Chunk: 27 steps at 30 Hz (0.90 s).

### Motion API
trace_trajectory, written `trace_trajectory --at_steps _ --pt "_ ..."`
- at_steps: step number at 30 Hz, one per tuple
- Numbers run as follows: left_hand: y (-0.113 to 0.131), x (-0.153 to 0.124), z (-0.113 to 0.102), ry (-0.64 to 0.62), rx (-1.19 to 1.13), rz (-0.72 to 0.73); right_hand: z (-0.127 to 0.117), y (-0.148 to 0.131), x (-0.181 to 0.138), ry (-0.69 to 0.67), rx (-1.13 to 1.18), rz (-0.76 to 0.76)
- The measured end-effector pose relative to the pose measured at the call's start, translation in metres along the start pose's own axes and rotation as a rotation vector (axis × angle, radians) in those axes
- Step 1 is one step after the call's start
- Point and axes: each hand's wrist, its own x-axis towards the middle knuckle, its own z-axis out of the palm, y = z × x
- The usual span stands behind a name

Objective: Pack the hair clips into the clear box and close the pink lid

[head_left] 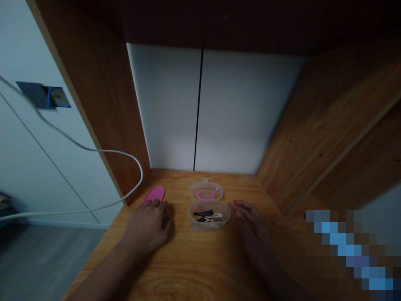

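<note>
Left hand [147,228] hides pink piece [154,194]'s near end; box [209,215] contents (dim) unclear

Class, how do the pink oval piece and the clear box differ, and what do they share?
The pink oval piece is opaque and flat; the clear box is see-through and deeper. The piece carries nothing; the box, lid open, holds hair clips. The piece lies by the left hand; the box sits nearer the right hand. Both rest on the desk.
</note>
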Motion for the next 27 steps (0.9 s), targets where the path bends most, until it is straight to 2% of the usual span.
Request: trace_trajectory --at_steps 6,13,18,23,27 --pt "0.006 -0.001 0.011 -0.018 -0.123 -0.016 -0.002 -0.001 0.0 0.002 -0.022 0.009" --pt "0.013 -0.002 0.003 -0.002 -0.248 0.018 -0.003 -0.002 0.0 0.016 0.003 -0.006" --pt "0.008 0.0 0.004 0.014 -0.331 -0.001 -0.002 -0.002 0.0 0.024 0.003 -0.016" --pt "0.002 0.004 0.012 0.099 -0.449 -0.043 -0.002 0.001 0.0 0.02 0.0 -0.02" --pt "-0.003 0.007 0.017 0.086 -0.486 -0.065 -0.003 0.001 0.0 0.004 -0.003 -0.028"
